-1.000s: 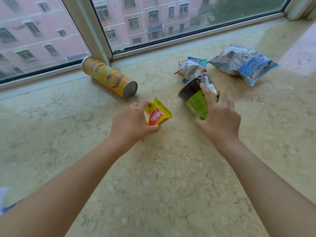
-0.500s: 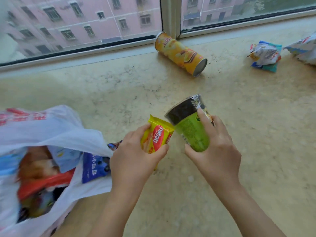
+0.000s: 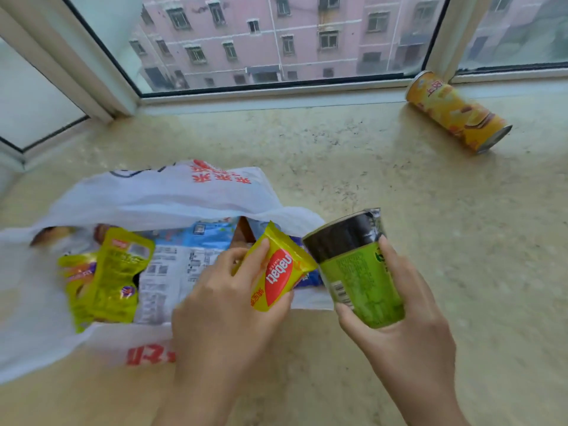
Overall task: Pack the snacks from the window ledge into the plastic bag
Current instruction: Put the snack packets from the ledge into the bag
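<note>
The packing looks well underway. The bag (image 3: pixel 147 195) lies open on the ledge (image 3: pixel 430 241), its mouth toward the person, and already holds several snacks: a green packet (image 3: pixel 104 278), a pale blue-and-white pack (image 3: pixel 184 259), and at least two more that are too hidden to name. The left hand (image 3: pixel 227 315) grips one yellow wafer pack (image 3: pixel 278 275) just over the bag's mouth. The right hand (image 3: pixel 408 336) is curled round one green cup (image 3: pixel 359 272), held tilted just beside the bag's right edge. Both are about to go in, by the look of it. One yellow can (image 3: pixel 458 115) lies on its side by the window, well apart from the bag, not yet packed. Other snacks may lie outside the view.
</note>
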Available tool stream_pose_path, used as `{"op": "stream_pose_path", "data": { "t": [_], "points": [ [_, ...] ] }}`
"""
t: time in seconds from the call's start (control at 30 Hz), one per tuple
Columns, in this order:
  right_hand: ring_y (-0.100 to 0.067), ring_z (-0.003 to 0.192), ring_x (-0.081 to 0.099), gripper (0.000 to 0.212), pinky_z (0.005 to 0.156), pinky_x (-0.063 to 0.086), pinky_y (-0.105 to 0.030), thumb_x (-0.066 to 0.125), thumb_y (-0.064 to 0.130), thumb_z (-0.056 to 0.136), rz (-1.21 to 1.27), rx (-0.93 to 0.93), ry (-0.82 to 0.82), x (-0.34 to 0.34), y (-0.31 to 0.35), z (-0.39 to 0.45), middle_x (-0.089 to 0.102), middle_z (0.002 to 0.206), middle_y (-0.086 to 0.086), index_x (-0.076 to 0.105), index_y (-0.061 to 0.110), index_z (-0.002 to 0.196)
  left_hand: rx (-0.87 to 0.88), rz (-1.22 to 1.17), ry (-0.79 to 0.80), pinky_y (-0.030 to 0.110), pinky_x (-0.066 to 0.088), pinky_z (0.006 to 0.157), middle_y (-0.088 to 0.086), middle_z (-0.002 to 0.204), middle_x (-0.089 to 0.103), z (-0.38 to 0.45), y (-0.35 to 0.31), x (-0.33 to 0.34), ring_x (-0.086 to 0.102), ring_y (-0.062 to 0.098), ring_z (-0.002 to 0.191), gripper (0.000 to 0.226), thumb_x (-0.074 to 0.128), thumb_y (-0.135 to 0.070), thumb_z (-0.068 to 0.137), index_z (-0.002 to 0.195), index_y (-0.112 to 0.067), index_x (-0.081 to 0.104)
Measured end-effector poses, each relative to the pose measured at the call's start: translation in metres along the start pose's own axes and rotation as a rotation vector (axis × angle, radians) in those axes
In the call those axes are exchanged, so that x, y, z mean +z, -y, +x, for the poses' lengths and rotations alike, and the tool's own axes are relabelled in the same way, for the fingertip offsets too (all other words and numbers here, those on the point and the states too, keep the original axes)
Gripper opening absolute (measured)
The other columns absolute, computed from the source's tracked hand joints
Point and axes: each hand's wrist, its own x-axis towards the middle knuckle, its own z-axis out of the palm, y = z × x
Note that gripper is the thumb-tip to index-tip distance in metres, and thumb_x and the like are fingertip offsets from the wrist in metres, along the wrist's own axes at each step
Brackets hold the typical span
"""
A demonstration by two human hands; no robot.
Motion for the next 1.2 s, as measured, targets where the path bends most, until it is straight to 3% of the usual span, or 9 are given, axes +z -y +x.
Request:
{"op": "stream_pose_path", "data": {
  "t": [0.1, 0.3, 0.37, 0.5, 0.63, 0.77, 0.93, 1.1, 1.2],
  "points": [
    [0.001, 0.109, 0.050, 0.106, 0.080, 0.046, -0.027, 0.086, 0.039, 0.047, 0.027, -0.009, 0.037, 0.020, 0.022, -0.016, 0.054, 0.134, 0.015, 0.030, 0.058, 0.135, 0.021, 0.168, -0.015, 0.035, 0.050, 0.046, 0.000, 0.099, 0.067, -0.002, 0.037, -0.010, 0.067, 0.026, 0.077, 0.072, 0.082, -0.055, 0.055, 0.121, -0.031, 0.066],
    [0.017, 0.106, 0.051, 0.096, 0.079, 0.042, -0.015, 0.081, 0.049, 0.046, 0.213, 0.076, 0.147, 0.058, 0.050, -0.034, 0.054, 0.125, 0.029, 0.035, 0.065, 0.129, 0.022, 0.305, -0.100, 0.037, 0.048, 0.059, 0.007, 0.106, 0.065, 0.018, 0.091, -0.022, 0.063, 0.031, 0.084, 0.060, 0.075, -0.052, 0.064, 0.119, -0.030, 0.067],
    [0.011, 0.107, 0.055, 0.095, 0.086, 0.048, -0.021, 0.078, 0.052, 0.046, 0.270, 0.119, 0.199, 0.071, 0.054, -0.031, 0.055, 0.124, 0.030, 0.037, 0.061, 0.131, -0.005, 0.305, -0.092, 0.038, 0.048, 0.061, 0.009, 0.106, 0.065, 0.027, 0.105, -0.023, 0.063, 0.033, 0.083, 0.057, 0.069, -0.056, 0.067, 0.117, -0.029, 0.068],
    [0.010, 0.098, 0.056, 0.092, 0.081, 0.049, -0.024, 0.089, 0.032, 0.054, 0.308, 0.105, 0.285, 0.094, 0.065, -0.025, 0.050, 0.114, 0.040, 0.037, 0.056, 0.126, -0.066, 0.324, -0.072, 0.039, 0.049, 0.068, 0.008, 0.119, 0.063, 0.045, 0.131, -0.029, 0.062, 0.032, 0.097, 0.055, 0.056, -0.061, 0.078, 0.124, -0.032, 0.063],
    [-0.004, 0.113, 0.054, 0.090, 0.090, 0.048, -0.032, 0.088, 0.027, 0.060, 0.301, 0.034, 0.361, 0.111, 0.078, -0.012, 0.051, 0.128, 0.021, 0.034, 0.048, 0.129, -0.115, 0.297, 0.002, 0.042, 0.040, 0.096, 0.004, 0.150, 0.036, 0.062, 0.153, -0.032, 0.034, 0.024, 0.136, 0.058, 0.030, -0.061, 0.092, 0.146, -0.040, 0.031],
    [-0.005, 0.126, 0.044, 0.091, 0.104, 0.041, -0.040, 0.077, 0.035, 0.062, 0.336, -0.034, 0.421, 0.135, 0.090, 0.006, 0.045, 0.137, 0.016, 0.029, 0.041, 0.139, -0.093, 0.293, 0.027, 0.047, 0.020, 0.113, 0.004, 0.161, 0.003, 0.083, 0.176, -0.031, 0.001, 0.022, 0.148, 0.047, 0.030, -0.046, 0.101, 0.147, -0.042, 0.025],
    [-0.013, 0.140, 0.028, 0.098, 0.112, 0.030, -0.044, 0.072, 0.046, 0.076, 0.125, -0.138, 0.489, 0.157, 0.089, 0.016, 0.032, 0.152, 0.010, 0.009, 0.035, 0.151, 0.012, 0.141, -0.070, 0.050, 0.027, 0.111, 0.009, 0.157, 0.024, 0.089, 0.183, -0.035, 0.019, 0.028, 0.145, 0.044, 0.043, -0.043, 0.097, 0.139, -0.034, 0.048],
    [-0.015, 0.147, -0.007, 0.094, 0.119, 0.000, -0.047, 0.034, 0.075, 0.082, -0.162, -0.218, 0.504, 0.158, 0.092, 0.015, 0.000, 0.160, 0.009, -0.011, 0.029, 0.150, 0.115, 0.072, 0.129, 0.065, 0.003, 0.111, -0.005, 0.161, 0.003, 0.070, 0.140, -0.027, -0.006, 0.021, 0.148, 0.073, 0.015, -0.084, 0.075, 0.140, -0.060, -0.011],
    [-0.018, 0.148, -0.005, 0.075, 0.117, -0.002, -0.051, 0.007, 0.070, 0.087, -0.262, -0.325, 0.474, 0.156, 0.081, 0.019, 0.003, 0.159, 0.013, -0.010, 0.032, 0.150, 0.120, 0.088, 0.130, 0.072, -0.004, 0.106, -0.006, 0.161, 0.005, 0.070, 0.123, -0.010, -0.011, 0.020, 0.147, 0.074, 0.021, -0.084, 0.074, 0.137, -0.063, -0.013]
  ]
}}
